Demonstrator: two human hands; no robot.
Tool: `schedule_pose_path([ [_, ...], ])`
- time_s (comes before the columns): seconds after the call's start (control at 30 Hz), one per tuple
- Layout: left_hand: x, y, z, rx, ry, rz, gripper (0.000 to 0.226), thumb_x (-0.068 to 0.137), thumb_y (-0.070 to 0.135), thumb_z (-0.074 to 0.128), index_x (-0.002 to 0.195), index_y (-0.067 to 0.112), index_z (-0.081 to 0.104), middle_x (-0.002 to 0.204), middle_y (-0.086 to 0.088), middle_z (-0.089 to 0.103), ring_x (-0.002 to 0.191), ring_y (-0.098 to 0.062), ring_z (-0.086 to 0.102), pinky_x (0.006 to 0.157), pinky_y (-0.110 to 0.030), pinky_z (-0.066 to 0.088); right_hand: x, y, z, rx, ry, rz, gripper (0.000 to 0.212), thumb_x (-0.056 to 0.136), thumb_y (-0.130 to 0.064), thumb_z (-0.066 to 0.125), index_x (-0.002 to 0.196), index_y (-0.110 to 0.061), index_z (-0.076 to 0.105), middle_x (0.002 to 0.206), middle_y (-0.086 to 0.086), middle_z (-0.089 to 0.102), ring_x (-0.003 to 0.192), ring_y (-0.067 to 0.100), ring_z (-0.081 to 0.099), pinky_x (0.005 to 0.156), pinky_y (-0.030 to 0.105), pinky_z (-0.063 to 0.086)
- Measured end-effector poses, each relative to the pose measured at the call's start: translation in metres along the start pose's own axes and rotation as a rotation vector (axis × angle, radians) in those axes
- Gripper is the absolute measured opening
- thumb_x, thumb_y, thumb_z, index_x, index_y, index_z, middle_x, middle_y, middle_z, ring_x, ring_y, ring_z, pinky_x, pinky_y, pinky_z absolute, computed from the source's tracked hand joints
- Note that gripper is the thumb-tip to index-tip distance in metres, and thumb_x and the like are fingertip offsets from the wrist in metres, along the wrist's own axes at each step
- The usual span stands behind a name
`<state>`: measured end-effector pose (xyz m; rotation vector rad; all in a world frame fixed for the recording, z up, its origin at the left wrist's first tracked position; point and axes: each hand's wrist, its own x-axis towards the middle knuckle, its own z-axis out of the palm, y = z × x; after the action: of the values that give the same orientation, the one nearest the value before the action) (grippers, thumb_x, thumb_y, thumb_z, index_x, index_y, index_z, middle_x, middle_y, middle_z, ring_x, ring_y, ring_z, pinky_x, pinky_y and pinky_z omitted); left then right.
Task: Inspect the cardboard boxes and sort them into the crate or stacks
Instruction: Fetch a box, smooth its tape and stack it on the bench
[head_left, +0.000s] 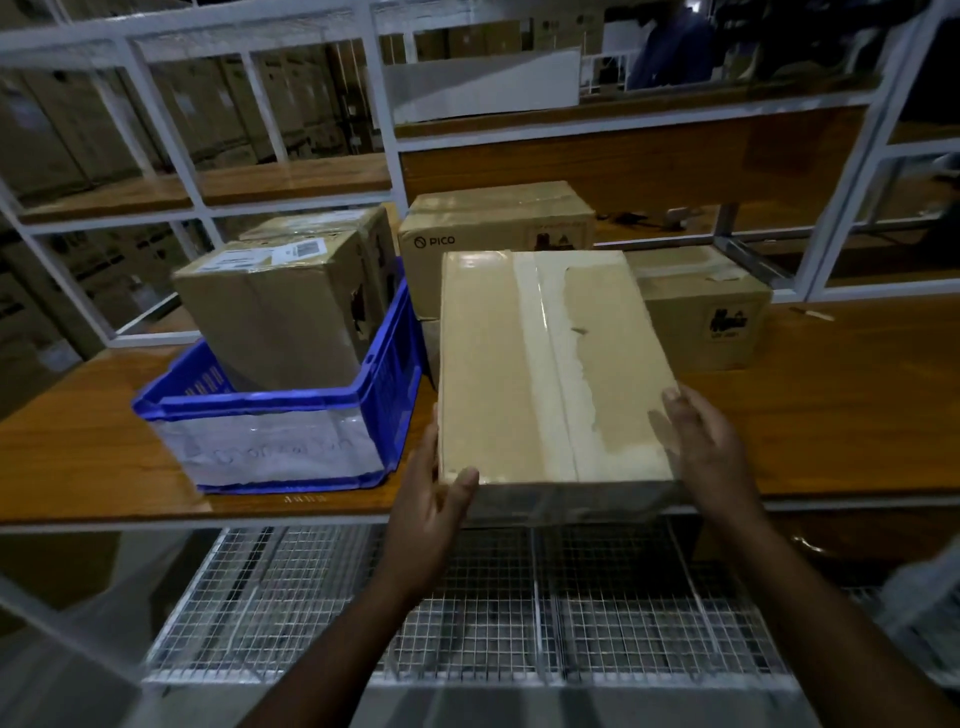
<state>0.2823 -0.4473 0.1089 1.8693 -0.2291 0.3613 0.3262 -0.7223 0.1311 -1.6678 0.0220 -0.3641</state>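
I hold a flat cardboard box (498, 364) with a torn strip of tape along its top, above the front edge of the wooden table. My left hand (431, 504) grips its near left corner, thumb on top. My right hand (701, 447) presses against its near right side. To the left stands a blue crate (384, 374) with a labelled cardboard box (275, 317) in it and another box behind that one. Behind the held box is a stack with a PICO box (493, 234) on top. A lower box (711, 317) lies to the right.
The wooden table (841, 415) runs left to right, with a white metal frame (384, 130) and shelf behind it. A wire mesh rack (467, 613) sits below the table's front edge. Stacked cartons fill the dim background.
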Motion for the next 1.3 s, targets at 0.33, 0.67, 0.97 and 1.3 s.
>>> schedule_pose_path([
  [0.33,0.041,0.035,-0.016,-0.168,-0.011,0.052,0.080,0.092,0.065,0.047,0.159,0.028,0.025,0.161,0.003,0.037,0.145,-0.016,0.041,0.116,-0.055,0.037,0.018,-0.056,0.006,0.040,0.109,-0.159,0.052,0.097,-0.044,0.059,0.143,-0.027,0.042,0.121,-0.007,0.063,0.096,-0.003,0.067,0.069,0.019,0.056],
  [0.67,0.095,0.065,-0.026,-0.325,0.160,-0.010,0.058,0.103,0.038,0.045,0.158,0.033,0.027,0.128,0.018,0.057,0.106,0.003,0.066,0.086,-0.028,0.054,0.053,-0.103,0.019,-0.141,0.025,-0.238,0.032,0.088,-0.023,0.061,0.119,-0.025,0.051,0.134,-0.011,0.050,0.117,0.017,0.059,0.082,0.049,0.060],
  [0.97,0.145,0.057,-0.017,0.383,0.145,0.244,0.035,0.105,0.022,0.049,0.137,0.027,0.062,0.154,-0.004,0.047,0.145,-0.014,0.037,0.117,-0.042,0.035,0.086,-0.081,0.051,-0.592,0.038,-0.410,0.022,0.098,-0.027,0.057,0.113,-0.021,0.073,0.118,-0.002,0.069,0.100,0.004,0.055,0.067,0.011,0.037],
  [1.3,0.146,0.063,-0.004,0.914,0.122,0.475,0.054,0.104,0.056,0.032,0.128,0.024,0.068,0.129,0.003,0.069,0.125,-0.012,0.060,0.108,-0.043,0.043,0.073,-0.090,0.074,-0.991,0.070,-0.699,0.032,0.103,-0.032,0.045,0.107,-0.017,0.073,0.102,0.002,0.074,0.091,0.018,0.064,0.086,0.036,0.045],
])
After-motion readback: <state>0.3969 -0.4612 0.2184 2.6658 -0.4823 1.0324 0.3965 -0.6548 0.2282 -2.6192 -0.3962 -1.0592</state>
